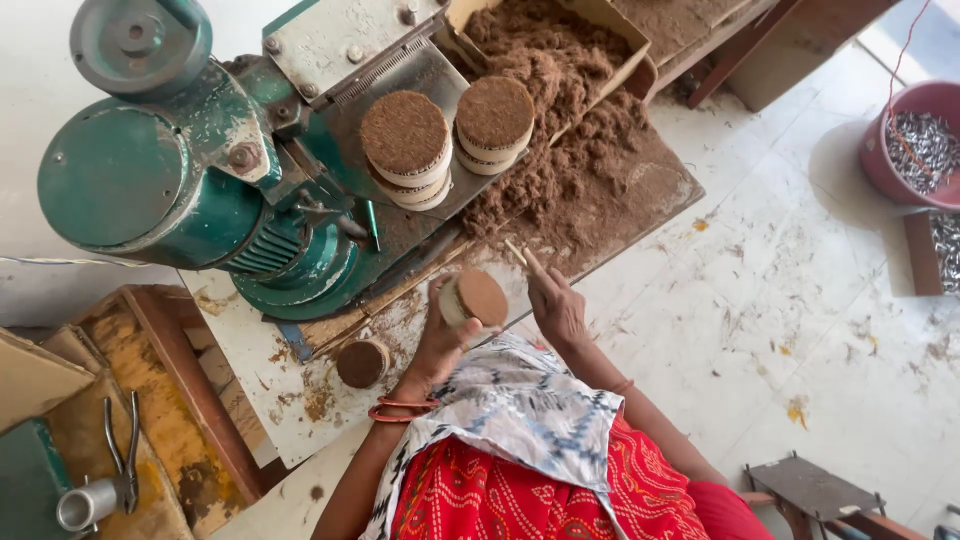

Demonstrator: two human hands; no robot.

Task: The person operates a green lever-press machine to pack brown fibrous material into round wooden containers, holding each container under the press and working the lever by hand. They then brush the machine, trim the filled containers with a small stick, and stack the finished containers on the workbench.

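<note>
My left hand (pixel 437 335) is closed around a small round cup (pixel 474 298) packed with brown powder, held tilted above the table edge. Just to its right, my right hand (pixel 556 305) pinches a thin pale stick (pixel 516 252) that points up toward the powder heap. Another filled round cup (pixel 362 362) stands on the white table top (pixel 262 385) near my left wrist. Two stacks of filled cups (pixel 405 145) (pixel 495 122) rest on the metal tray of a green machine (pixel 170 165).
Loose brown powder (pixel 570 110) spills from a cardboard box over the board behind my hands. A pink bucket of metal pieces (pixel 915 145) stands on the floor at the far right. Pliers (pixel 120 450) and a metal cylinder (pixel 80 505) lie at the lower left. A low stool (pixel 815 490) sits at the lower right.
</note>
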